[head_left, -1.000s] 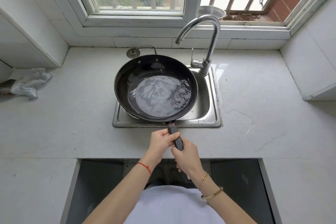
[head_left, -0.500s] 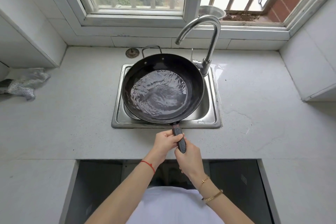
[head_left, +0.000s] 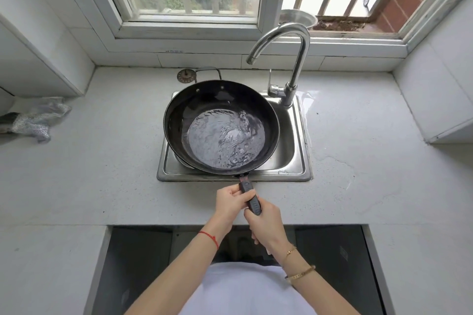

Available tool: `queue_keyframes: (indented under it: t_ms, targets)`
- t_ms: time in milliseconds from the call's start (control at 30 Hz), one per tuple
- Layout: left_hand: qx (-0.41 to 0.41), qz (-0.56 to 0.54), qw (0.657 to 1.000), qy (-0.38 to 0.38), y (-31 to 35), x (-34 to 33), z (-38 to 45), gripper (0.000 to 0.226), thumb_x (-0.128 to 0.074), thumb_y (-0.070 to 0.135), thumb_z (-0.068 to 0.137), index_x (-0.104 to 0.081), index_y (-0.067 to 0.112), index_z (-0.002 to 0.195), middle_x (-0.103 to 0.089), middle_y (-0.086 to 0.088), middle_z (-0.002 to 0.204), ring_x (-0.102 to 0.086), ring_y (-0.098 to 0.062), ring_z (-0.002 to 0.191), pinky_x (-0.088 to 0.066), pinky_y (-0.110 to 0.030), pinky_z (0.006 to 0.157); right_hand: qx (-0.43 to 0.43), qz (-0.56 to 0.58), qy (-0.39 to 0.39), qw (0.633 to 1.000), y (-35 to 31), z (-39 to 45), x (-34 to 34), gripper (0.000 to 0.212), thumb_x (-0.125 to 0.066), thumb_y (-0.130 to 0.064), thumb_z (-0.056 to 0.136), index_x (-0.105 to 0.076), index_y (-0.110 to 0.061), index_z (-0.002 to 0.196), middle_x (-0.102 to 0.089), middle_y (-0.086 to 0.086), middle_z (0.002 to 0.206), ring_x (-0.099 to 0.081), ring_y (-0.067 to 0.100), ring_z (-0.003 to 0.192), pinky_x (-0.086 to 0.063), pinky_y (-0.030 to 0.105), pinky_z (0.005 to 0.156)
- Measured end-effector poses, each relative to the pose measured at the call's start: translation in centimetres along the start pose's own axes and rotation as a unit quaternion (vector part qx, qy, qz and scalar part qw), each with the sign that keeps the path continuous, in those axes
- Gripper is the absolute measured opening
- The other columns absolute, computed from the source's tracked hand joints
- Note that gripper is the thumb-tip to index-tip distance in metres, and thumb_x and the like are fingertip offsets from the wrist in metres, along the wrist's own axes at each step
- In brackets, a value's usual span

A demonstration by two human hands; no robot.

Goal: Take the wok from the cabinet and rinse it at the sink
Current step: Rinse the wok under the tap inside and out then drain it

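Note:
A black wok (head_left: pixel 179 115) with a pool of rippling water in its bottom is held over the steel sink (head_left: pixel 291 166). Its dark handle (head_left: pixel 249 195) points toward me over the counter's front. My left hand (head_left: pixel 230 202) grips the handle nearer the pan, and my right hand (head_left: pixel 266 222) grips the handle's end just behind it. The curved steel tap (head_left: pixel 294 59) stands at the sink's back right; its spout is above the wok's far right rim and no water stream is visible.
A grey counter (head_left: pixel 102 161) surrounds the sink. A silver crumpled cloth (head_left: pixel 38 120) lies at the far left. A round drain plug (head_left: pixel 186 75) sits behind the wok. A metal bowl (head_left: pixel 297 18) stands on the windowsill. An open cabinet gap (head_left: pixel 138 263) lies below the counter edge.
The wok swung right and then back toward the left, and the water inside sloshed around and gathered in the lower right of the bottom. Both hands stayed on the handle.

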State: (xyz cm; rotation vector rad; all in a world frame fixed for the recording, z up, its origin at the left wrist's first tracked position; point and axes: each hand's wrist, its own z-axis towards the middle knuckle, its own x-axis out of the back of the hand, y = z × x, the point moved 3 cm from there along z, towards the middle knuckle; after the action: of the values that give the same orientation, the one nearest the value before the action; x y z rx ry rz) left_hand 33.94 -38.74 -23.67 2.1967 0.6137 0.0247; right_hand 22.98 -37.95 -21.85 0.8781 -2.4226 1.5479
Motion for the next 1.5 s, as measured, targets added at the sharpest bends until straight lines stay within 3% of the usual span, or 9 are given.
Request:
queue_keyframes:
  t_ms: [167, 333, 500, 600, 833, 1033, 1200, 1333, 1500]
  targets:
    - [0.014, -0.017, 1.0, -0.015, 0.0, 0.4, -0.1, 0.025, -0.07, -0.003, 0.085, -0.068, -0.011, 0.108, -0.073, -0.017, 0.09, -0.072, -0.018, 0.077, -0.057, -0.02, 0.063, 0.008, -0.024, 0.01, 1.0, -0.2, -0.1, -0.4, 0.009, -0.054, -0.014, 0.095, -0.061, -0.018, 0.095, -0.063, 0.007, 0.074, -0.057, 0.019, 0.05, -0.049, 0.024, 0.038]
    - [0.025, -0.015, 0.999, -0.041, -0.1, -0.1, -0.4, 0.022, -0.07, 0.0, 0.086, -0.07, -0.006, 0.107, -0.074, -0.015, 0.096, -0.073, -0.022, 0.089, -0.058, -0.022, 0.07, 0.021, -0.046, 0.036, 0.998, -0.2, -0.4, 0.0, 0.009, -0.055, -0.015, 0.096, -0.061, -0.021, 0.099, -0.061, -0.002, 0.074, -0.059, 0.015, 0.061, -0.052, 0.022, 0.048]
    - [0.018, -0.004, 0.998, -0.061, 0.4, -0.6, -0.3, 0.023, -0.067, -0.002, 0.087, -0.068, -0.009, 0.109, -0.072, -0.018, 0.097, -0.073, -0.017, 0.082, -0.058, -0.02, 0.069, 0.041, -0.047, 0.057, 0.996, -0.2, -0.4, 0.4, 0.012, -0.055, -0.014, 0.095, -0.059, -0.026, 0.095, -0.062, -0.004, 0.073, -0.062, 0.02, 0.065, -0.06, 0.039, 0.06]
    - [0.006, 0.015, 0.998, -0.06, 0.8, -0.8, -0.2, 0.025, -0.067, -0.003, 0.086, -0.067, -0.012, 0.11, -0.072, -0.019, 0.094, -0.074, -0.012, 0.074, -0.057, -0.019, 0.066, 0.033, -0.034, 0.052, 0.998, -0.3, -0.3, 0.5, 0.012, -0.054, -0.013, 0.096, -0.059, -0.022, 0.091, -0.06, -0.001, 0.07, -0.058, 0.018, 0.058, -0.058, 0.034, 0.052]
    - [-0.021, 0.035, 0.999, -0.012, 1.3, -0.1, -0.1, 0.025, -0.07, -0.006, 0.083, -0.067, -0.012, 0.108, -0.072, -0.017, 0.089, -0.073, -0.011, 0.068, -0.057, -0.02, 0.061, 0.015, 0.01, 0.013, 1.0, -1.1, -0.1, 0.4, 0.02, -0.052, -0.011, 0.094, -0.055, -0.022, 0.077, -0.057, 0.01, 0.068, -0.052, 0.019, 0.046, -0.043, 0.022, 0.035]
    - [-0.047, 0.074, 0.995, 0.045, 1.6, 1.2, -0.5, 0.014, -0.075, -0.003, 0.08, -0.072, 0.004, 0.091, -0.074, -0.014, 0.089, -0.07, -0.018, 0.081, -0.06, -0.026, 0.075, 0.011, 0.033, -0.039, 0.999, -1.6, 0.2, -0.4, 0.019, -0.054, -0.01, 0.094, -0.054, -0.017, 0.076, -0.054, 0.005, 0.058, -0.048, 0.011, 0.032, -0.04, 0.022, 0.034]
    - [-0.075, 0.141, 0.983, 0.093, 2.4, 2.0, -1.2, 0.013, -0.079, 0.004, 0.077, -0.075, 0.005, 0.09, -0.076, -0.001, 0.081, -0.068, -0.006, 0.072, -0.055, -0.017, 0.066, -0.016, 0.108, -0.081, 0.991, -1.5, 0.6, -1.5, 0.019, -0.056, -0.009, 0.094, -0.053, -0.007, 0.076, -0.053, 0.006, 0.051, -0.047, 0.017, 0.034, -0.042, 0.027, 0.036]
    - [-0.089, 0.187, 0.971, 0.12, 3.3, 2.1, -1.7, 0.007, -0.081, 0.014, 0.074, -0.076, 0.013, 0.078, -0.078, 0.003, 0.075, -0.071, -0.008, 0.072, -0.058, -0.027, 0.072, -0.063, 0.198, -0.121, 0.971, -2.0, 0.6, -2.0, 0.021, -0.053, -0.013, 0.099, -0.052, -0.005, 0.08, -0.05, 0.006, 0.052, -0.043, 0.015, 0.035, -0.038, 0.023, 0.034]
    - [-0.118, 0.234, 0.948, 0.178, 4.6, 2.4, -2.8, 0.008, -0.079, 0.02, 0.075, -0.074, 0.014, 0.075, -0.075, 0.007, 0.066, -0.067, -0.005, 0.062, -0.053, -0.016, 0.058, -0.098, 0.257, -0.151, 0.95, -2.9, 0.6, -3.0, 0.021, -0.047, -0.012, 0.101, -0.049, -0.008, 0.081, -0.046, 0.004, 0.052, -0.04, 0.013, 0.035, -0.036, 0.021, 0.033]
